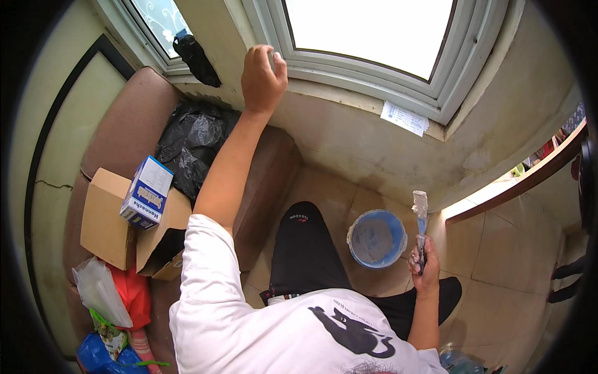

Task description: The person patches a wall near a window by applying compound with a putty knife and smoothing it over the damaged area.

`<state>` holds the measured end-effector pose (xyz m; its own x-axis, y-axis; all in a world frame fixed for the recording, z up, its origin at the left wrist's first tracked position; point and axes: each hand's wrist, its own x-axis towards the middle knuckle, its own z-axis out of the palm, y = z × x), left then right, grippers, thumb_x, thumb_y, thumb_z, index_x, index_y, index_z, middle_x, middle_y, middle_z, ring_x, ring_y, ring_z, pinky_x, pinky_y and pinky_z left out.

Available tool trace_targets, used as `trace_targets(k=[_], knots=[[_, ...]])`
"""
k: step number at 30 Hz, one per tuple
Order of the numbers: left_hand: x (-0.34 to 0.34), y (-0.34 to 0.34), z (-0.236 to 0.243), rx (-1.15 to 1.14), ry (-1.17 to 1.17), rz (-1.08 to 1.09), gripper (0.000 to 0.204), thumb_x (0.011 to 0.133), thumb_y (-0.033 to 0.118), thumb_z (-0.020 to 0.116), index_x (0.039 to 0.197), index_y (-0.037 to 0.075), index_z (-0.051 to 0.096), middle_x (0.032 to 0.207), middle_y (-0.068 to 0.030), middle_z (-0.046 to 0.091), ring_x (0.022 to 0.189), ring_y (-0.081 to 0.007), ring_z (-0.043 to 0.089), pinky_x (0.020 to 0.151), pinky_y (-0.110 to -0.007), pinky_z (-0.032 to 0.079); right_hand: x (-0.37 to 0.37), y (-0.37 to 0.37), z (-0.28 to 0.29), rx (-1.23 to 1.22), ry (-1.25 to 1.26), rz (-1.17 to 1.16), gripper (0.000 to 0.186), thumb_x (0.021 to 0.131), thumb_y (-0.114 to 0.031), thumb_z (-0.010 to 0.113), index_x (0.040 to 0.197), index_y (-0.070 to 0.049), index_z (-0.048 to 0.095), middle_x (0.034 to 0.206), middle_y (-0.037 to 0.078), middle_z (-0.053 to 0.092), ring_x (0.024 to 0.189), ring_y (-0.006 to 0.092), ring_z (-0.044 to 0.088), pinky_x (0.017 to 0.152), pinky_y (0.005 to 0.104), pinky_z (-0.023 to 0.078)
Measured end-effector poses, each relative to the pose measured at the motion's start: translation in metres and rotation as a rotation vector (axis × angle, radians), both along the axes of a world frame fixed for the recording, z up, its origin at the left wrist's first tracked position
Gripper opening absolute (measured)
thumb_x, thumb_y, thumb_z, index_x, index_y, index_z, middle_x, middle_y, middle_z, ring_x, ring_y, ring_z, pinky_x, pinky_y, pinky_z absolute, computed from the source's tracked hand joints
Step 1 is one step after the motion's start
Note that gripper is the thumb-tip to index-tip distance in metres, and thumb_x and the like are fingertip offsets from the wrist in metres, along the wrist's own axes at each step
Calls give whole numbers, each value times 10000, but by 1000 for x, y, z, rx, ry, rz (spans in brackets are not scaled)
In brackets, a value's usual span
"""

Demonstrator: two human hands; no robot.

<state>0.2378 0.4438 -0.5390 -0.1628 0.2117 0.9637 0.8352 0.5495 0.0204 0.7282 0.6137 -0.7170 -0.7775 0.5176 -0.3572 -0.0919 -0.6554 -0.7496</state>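
Left hand (263,78) is up at the wall just under the white window frame (367,75), fingers curled tight around something small and pale. It barely peeks out of the grip so I can't tell what it is. Right hand (425,265) is low on the other side, clamped on the handle of a putty knife (421,218) that points up, blade caked in whitish filler.

Blue bucket (377,239) sits on the tiled floor (498,249) just beside that knife, between the right hand and the person's dark-trousered knee.

Clutter is mostly on the left: a brown padded seat runs under the window, with a crumpled black plastic bag (190,146) right next to the raised arm, an open cardboard box (109,221) with a small blue and white carton (147,192) lying on it, then clear, red and blue bags further down. A black cloth (196,59) hangs at the window corner, near the left hand. A white paper slip (405,118) is stuck under the sill, further right. The wall there looks patchy and stained.
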Motion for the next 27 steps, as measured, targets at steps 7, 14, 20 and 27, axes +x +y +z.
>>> trace_targets(k=[7,14,20,27], knots=[[-75,22,69,-134,439,97,445,900,201,628,1274,-12,515,1413,-267,444,1367,-442,401,1132,-553,342,-1,0,17,113,-6,-96,298,1060,-340,499,1160,-77,597,679,-11,529,449,57,417,455,206,354],[-70,33,136,-513,161,1032,678,1042,460,376,1526,-13,335,1609,-178,296,1512,-302,237,1226,-509,202,-14,52,59,571,105,-408,283,1056,-317,531,1193,-70,552,730,7,529,547,56,453,500,208,381],[-39,18,157,-613,46,1133,687,1062,487,315,1563,21,264,1660,-94,191,1536,-217,161,1258,-445,136,-41,109,106,830,163,-694,276,1039,-286,573,1170,-45,548,746,5,554,603,57,477,508,217,382],[-22,21,167,-739,-89,1075,771,1056,551,234,1557,-34,208,1670,-140,88,1549,-245,26,1274,-428,81,-62,147,180,1139,119,-882,456,1037,-296,576,1396,-25,503,766,-5,533,629,58,436,573,213,366]])
